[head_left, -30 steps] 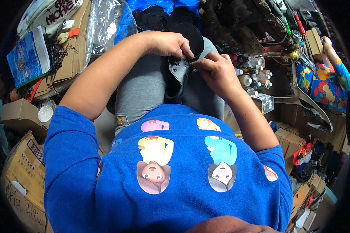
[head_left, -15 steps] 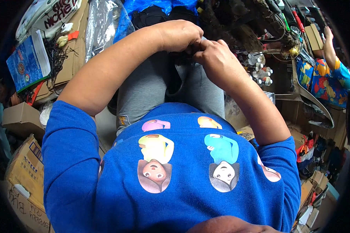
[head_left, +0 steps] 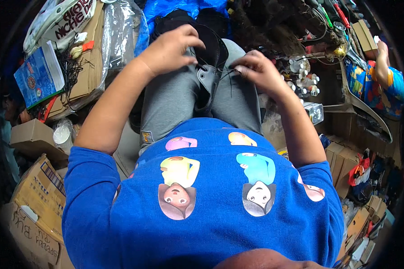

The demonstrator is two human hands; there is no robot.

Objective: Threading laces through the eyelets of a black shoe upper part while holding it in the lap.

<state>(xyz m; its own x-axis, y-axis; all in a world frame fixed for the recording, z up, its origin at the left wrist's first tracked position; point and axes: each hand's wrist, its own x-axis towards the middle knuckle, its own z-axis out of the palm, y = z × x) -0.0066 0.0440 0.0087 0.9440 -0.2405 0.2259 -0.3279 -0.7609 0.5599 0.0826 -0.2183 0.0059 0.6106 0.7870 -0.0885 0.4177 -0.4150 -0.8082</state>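
Observation:
A black shoe (head_left: 204, 93) rests between my thighs on my grey trousers, its eyelet flap lit grey. Thin dark shoelace (head_left: 226, 71) runs through eyelets near its top, and a loose length dangles over my trouser leg. My left hand (head_left: 169, 50) hovers just left of the shoe, thumb and fingers apart, with nothing visible between them. On the other side, my right hand (head_left: 256, 69) pinches the lace between thumb and fingers, drawing it away from the eyelets. The shoe's lower part is hidden between my legs.
Clear plastic bottles (head_left: 303, 78) stand to the right, near a person in a colourful shirt (head_left: 388, 85). Left lie a blue book (head_left: 39, 75), a cardboard box (head_left: 36, 136) and a plastic bag (head_left: 121, 33). Black bundles on blue sheeting (head_left: 161, 5) are ahead.
My hands were close together over the shoe and have moved apart. The left went left and its fingers spread. The shoe's eyelets and lace now show between them.

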